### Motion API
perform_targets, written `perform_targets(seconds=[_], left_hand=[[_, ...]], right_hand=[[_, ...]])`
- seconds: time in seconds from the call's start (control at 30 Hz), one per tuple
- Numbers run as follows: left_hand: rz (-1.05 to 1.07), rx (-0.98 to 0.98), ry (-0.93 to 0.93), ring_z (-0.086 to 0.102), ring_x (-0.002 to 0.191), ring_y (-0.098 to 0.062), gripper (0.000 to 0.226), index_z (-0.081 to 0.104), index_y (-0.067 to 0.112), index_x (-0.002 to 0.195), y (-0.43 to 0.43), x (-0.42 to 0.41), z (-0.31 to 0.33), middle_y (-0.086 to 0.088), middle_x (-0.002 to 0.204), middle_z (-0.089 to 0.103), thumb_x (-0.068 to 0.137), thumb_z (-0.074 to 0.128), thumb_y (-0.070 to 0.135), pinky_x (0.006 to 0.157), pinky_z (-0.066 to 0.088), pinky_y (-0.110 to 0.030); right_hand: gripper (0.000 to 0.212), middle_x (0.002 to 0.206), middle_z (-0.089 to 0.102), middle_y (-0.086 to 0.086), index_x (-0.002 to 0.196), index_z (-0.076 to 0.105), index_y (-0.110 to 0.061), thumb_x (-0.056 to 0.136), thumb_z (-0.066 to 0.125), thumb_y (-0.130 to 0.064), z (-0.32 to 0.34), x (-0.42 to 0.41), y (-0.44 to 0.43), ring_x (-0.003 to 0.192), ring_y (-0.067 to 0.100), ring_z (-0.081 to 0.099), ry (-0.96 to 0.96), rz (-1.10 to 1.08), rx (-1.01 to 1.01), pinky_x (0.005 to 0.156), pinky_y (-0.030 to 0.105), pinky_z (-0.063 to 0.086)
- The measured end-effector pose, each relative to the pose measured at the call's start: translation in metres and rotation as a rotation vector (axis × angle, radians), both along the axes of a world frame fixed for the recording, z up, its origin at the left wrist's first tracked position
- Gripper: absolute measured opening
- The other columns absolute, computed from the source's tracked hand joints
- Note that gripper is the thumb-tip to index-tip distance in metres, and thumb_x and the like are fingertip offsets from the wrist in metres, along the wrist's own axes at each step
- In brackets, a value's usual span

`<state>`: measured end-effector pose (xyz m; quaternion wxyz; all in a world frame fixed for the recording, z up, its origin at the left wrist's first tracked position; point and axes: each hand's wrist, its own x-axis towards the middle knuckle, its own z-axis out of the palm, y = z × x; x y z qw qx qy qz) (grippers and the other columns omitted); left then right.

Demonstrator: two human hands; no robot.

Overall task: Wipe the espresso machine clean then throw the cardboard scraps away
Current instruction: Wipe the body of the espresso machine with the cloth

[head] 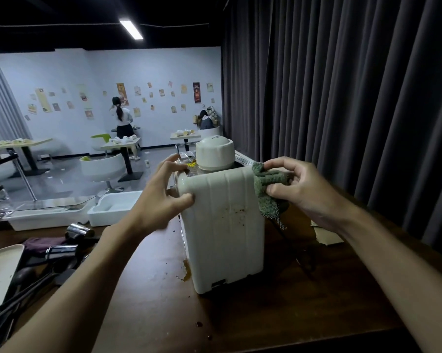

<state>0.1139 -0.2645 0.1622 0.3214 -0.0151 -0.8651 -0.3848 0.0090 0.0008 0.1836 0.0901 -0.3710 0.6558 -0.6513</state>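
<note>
The cream espresso machine (222, 225), streaked with brown drips, stands on the brown surface (265, 314). The left hand (164, 192) grips its upper left corner with curled fingers. The right hand (298, 184) pinches a green cloth (265, 189) against its upper right edge. A cardboard scrap (326, 236) lies behind the right wrist, and a white tray (108, 217) sits to the left.

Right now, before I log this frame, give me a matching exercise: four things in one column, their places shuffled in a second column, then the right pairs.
Things:
1. left hand
2. green cloth
3. cardboard scrap
4. white tub

Places:
A. lying on the table right of the machine, behind the right forearm
B. gripping the machine's top left corner
C. pinched by the right hand at the machine's top right edge
D. left of the machine, behind the left hand

Pairs: 1-B, 2-C, 3-A, 4-D
</note>
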Motion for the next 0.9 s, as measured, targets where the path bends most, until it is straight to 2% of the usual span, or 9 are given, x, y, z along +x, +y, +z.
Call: perform_targets(seconds=[0.1,0.2,0.27,0.37,0.47,0.6,0.7,0.8,0.9], left_hand=[[-0.031,-0.013,-0.030,0.042,0.114,0.025,0.071,0.050,0.023,0.125,-0.008,0.005,0.005,0.022,0.150,0.031,0.058,0.059,0.046,0.077,0.043,0.000],[0.003,-0.100,-0.066,0.047,0.117,0.002,0.075,0.048,0.019,0.127,-0.017,0.009,0.008,0.020,0.150,0.032,0.059,0.054,0.048,0.087,0.047,-0.014],[0.054,-0.212,-0.050,0.045,0.120,-0.006,0.074,0.050,0.015,0.126,-0.020,0.011,0.007,0.009,0.144,0.034,0.061,0.052,0.050,0.097,0.046,-0.030],[0.113,-0.337,0.012,0.044,0.121,-0.016,0.072,0.054,0.015,0.129,-0.022,0.014,0.000,0.004,0.127,0.035,0.067,0.051,0.053,0.102,0.039,-0.033],[0.088,-0.306,0.044,0.046,0.116,-0.011,0.063,0.054,0.025,0.130,-0.027,0.017,-0.008,0.010,0.124,0.038,0.075,0.055,0.055,0.096,0.038,-0.021],[0.024,-0.266,0.064,0.044,0.119,0.009,0.057,0.055,0.029,0.129,-0.033,0.020,-0.010,0.014,0.131,0.041,0.080,0.058,0.058,0.094,0.031,0.000],[-0.010,-0.241,0.063,0.041,0.127,0.011,0.058,0.053,0.026,0.131,-0.031,0.020,-0.012,0.017,0.140,0.043,0.083,0.058,0.057,0.097,0.028,0.002],[-0.016,-0.242,0.075,0.044,0.128,0.008,0.055,0.052,0.028,0.132,-0.030,0.019,-0.012,0.018,0.137,0.049,0.085,0.056,0.055,0.096,0.029,0.000],[-0.010,-0.261,0.070,0.044,0.125,0.012,0.053,0.052,0.031,0.132,-0.031,0.020,-0.010,0.022,0.134,0.050,0.085,0.055,0.056,0.095,0.028,0.002]], right_hand=[[0.037,0.104,0.066,0.009,0.111,0.063,-0.011,0.081,0.066,0.012,-0.002,0.012,-0.004,0.090,0.021,0.067,0.074,0.008,0.045,0.082,0.036,0.059],[0.038,0.107,0.065,0.007,0.109,0.064,-0.017,0.080,0.069,0.008,-0.004,0.018,-0.008,0.096,0.021,0.067,0.162,-0.029,0.107,0.085,0.036,0.058],[0.038,0.107,0.065,0.003,0.111,0.065,-0.018,0.080,0.070,0.004,-0.004,0.015,-0.012,0.096,0.017,0.066,0.250,-0.139,0.122,0.085,0.031,0.057],[0.038,0.112,0.059,0.001,0.114,0.065,-0.019,0.079,0.072,-0.004,-0.010,0.011,-0.023,0.098,0.007,0.059,0.465,-0.381,0.098,0.088,0.016,0.049],[0.041,0.115,0.047,0.000,0.119,0.064,-0.017,0.080,0.073,-0.010,-0.018,0.010,-0.035,0.102,0.007,0.050,0.648,-0.522,0.118,0.087,0.000,0.035],[0.044,0.110,0.051,0.003,0.126,0.062,-0.009,0.084,0.072,-0.011,-0.028,0.010,-0.044,0.103,0.014,0.049,0.810,-0.625,0.137,0.091,0.009,0.035],[0.044,0.106,0.056,0.004,0.126,0.060,-0.010,0.084,0.073,-0.014,-0.036,0.010,-0.046,0.101,0.021,0.050,0.904,-0.734,0.145,0.088,0.027,0.040],[0.037,0.104,0.058,0.009,0.115,0.057,-0.004,0.083,0.074,-0.012,-0.043,0.014,-0.050,0.093,0.017,0.053,0.848,-0.769,0.050,0.079,0.017,0.038],[0.029,0.101,0.060,0.014,0.107,0.064,0.003,0.083,0.075,-0.010,-0.049,0.016,-0.059,0.092,0.020,0.056,0.874,-0.833,-0.036,0.083,0.007,0.037]])
